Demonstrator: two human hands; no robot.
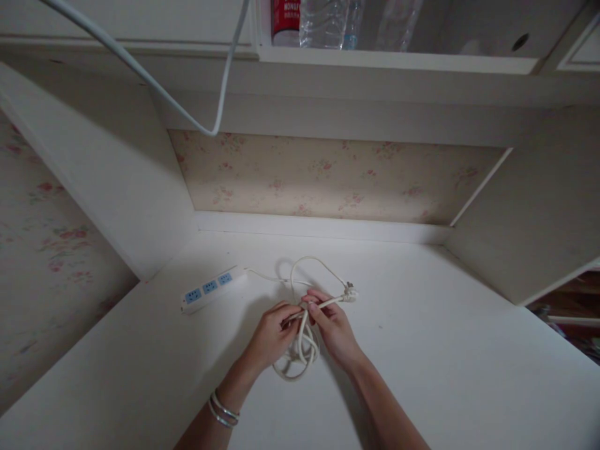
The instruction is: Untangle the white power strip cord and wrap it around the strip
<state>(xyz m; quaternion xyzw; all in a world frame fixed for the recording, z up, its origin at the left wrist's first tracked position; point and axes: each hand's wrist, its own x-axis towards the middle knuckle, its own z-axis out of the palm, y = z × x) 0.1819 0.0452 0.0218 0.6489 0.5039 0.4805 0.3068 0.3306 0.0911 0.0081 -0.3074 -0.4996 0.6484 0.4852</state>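
Note:
Both hands meet over a bunched white power cord (307, 347) above the white desk. My left hand (276, 331) is closed on the cord's gathered loops, its fingertips close to the other hand. With thumb and fingers my right hand (330, 322) pinches the cord near the plug end. The plug (349, 292) sticks out to the right beyond those fingers, its prongs showing. Several loops hang below the hands. To the left lies a white power strip (213, 290) with blue socket panels; a thin stretch of cord runs from its right end toward the hands.
The white desktop (422, 350) is bounded by side panels and a floral back wall (290, 175). Overhead, a shelf (398, 59) holds clear plastic bottles (323, 24) and a red container (285, 22). A bent pale tube (159, 90) hangs at upper left.

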